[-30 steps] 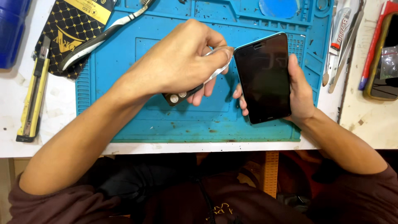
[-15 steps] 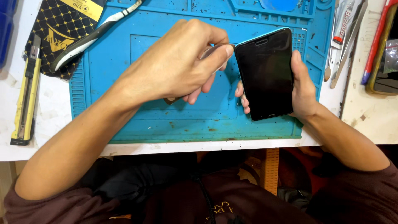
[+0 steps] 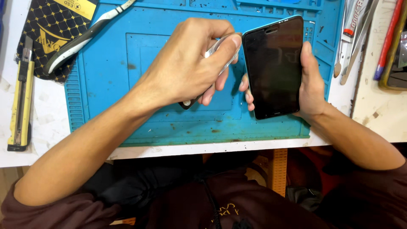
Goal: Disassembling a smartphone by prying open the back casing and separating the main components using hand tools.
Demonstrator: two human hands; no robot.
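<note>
My right hand (image 3: 311, 82) holds a black smartphone (image 3: 273, 68) screen up above the blue repair mat (image 3: 106, 85), fingers wrapped around its left and right edges. My left hand (image 3: 190, 63) is closed around a thin metal prying tool (image 3: 216, 48) with a dark handle end sticking out below the fingers. The tool's tip sits at the phone's upper left edge; the contact point is hidden by my thumb and finger.
A yellow utility knife (image 3: 19, 101) lies at the left on the white table. A black and yellow packet (image 3: 55, 29) and grey-handled pliers (image 3: 80, 38) rest at the mat's top left. Tweezers and pens (image 3: 356, 34) lie at the right.
My left hand has shifted right and up, bringing the metal tool against the phone's left edge. The phone is held slightly higher.
</note>
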